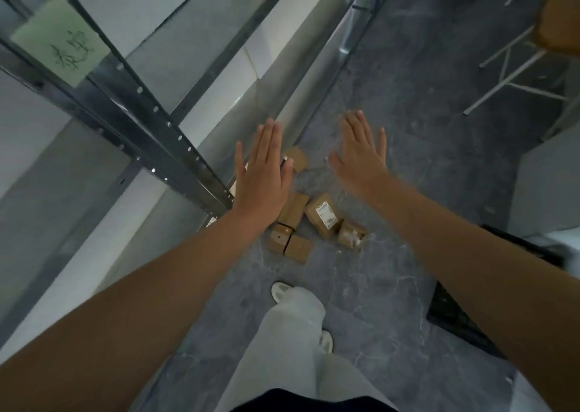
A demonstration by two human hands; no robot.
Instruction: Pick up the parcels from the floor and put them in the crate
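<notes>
Six parcels, is it? Start from the left.

— At the far left stands a metal rack with a pale green note stuck to it; the scribble on it I cannot read. Next comes the left hand, held flat with its back to the camera, fingers straight and close together, grasping nothing.

And the boxes themselves?

— Six that I can count, all brown cardboard, lying on the grey floor by the foot of the rack, in view between the two hands and below them. One small box lies apart from the rest, partly hidden by the left thumb. The other five cluster nearer the person's feet: a long box, a white-labelled box just beside it, a taped box at the right end, and two small ones touching at the lower left.

The right hand?

— Flat as well, fingers straight and slightly spread, empty.

Where is the crate?

— Black, on the floor at the right, partly hidden behind the right forearm and well apart from the boxes. I cannot see into it. In the top right corner stands a chair with a wooden seat and white legs.
</notes>
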